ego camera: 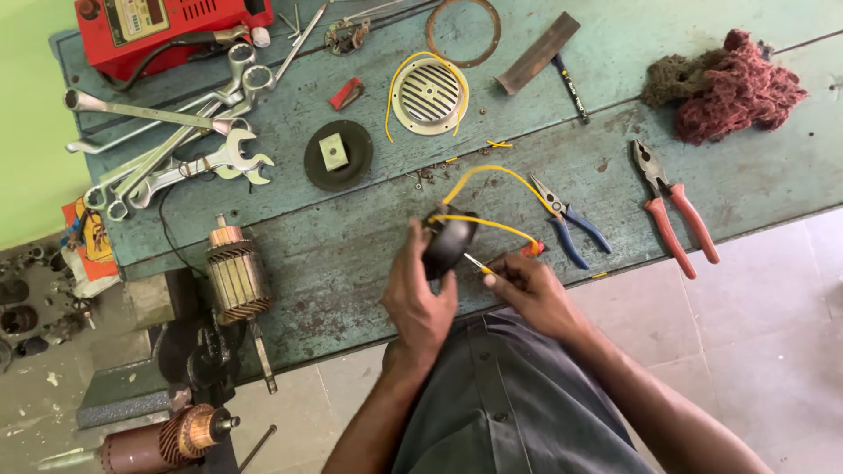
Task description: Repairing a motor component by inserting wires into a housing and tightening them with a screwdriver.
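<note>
Black round part [449, 242] with yellow wires [492, 224] is gripped by the left hand [416, 294] above the bench edge [351, 298]. Wire end is pinched by the right hand [531, 290]; it should be held steady and guided slowly.

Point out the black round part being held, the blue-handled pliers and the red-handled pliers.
black round part [448, 246], head view, on its dark rounded side beside the left hand's fingers.
blue-handled pliers [575, 230], head view, on the blue handles just below the pivot.
red-handled pliers [674, 211], head view, on the upper red handles.
</note>
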